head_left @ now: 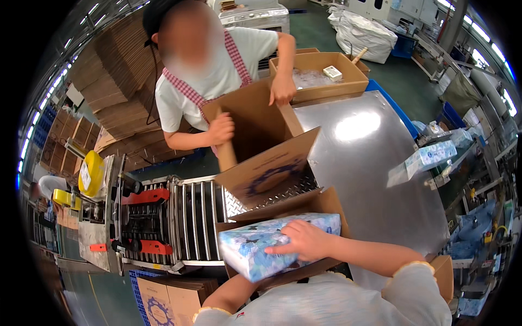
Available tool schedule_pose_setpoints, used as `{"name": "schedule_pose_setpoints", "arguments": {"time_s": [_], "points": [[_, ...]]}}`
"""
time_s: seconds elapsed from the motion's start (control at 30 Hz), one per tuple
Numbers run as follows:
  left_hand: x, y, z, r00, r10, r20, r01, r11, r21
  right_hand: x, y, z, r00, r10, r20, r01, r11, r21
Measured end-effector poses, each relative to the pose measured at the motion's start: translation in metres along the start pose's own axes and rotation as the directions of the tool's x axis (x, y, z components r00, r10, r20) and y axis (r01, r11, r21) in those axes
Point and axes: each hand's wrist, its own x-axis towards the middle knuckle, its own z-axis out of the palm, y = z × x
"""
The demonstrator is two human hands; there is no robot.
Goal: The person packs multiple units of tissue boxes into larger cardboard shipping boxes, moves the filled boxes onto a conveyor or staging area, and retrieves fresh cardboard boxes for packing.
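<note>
A blue and white tissue pack (261, 242) with a floral and butterfly print lies tilted across the mouth of an open cardboard box (335, 209) in front of me. My right hand (307, 239) grips it from above, fingers spread over its top. Up to the pack's near left end reaches my left forearm (231, 293); that hand is hidden under the pack, so its fingers do not show. Across from me, a co-worker in a checked apron holds another open cardboard box (266, 171) tilted, one hand on each side. Its inside is dark.
A roller conveyor (198, 217) with red guides and a yellow-topped machine (91, 174) stand left. To the right is a metal table (375, 179), with a tissue pack (429, 158) beyond its edge. A carton (356, 81) of clear plastic stands behind; flat cartons (179, 299) lie near left.
</note>
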Motion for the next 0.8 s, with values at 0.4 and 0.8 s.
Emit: {"name": "schedule_pose_setpoints", "arguments": {"time_s": [0.4,0.8], "points": [[-0.005,0.024,-0.075,0.926,-0.155,0.344,0.22,0.962,-0.16,-0.035,0.105,0.198,0.877,0.451,0.164,-0.411,0.883,-0.227],[0.123,-0.064,-0.026,0.939,-0.314,0.138,0.27,0.924,0.27,-0.556,-0.121,0.004,-0.283,0.379,-0.881,-0.861,-0.505,0.059]]}}
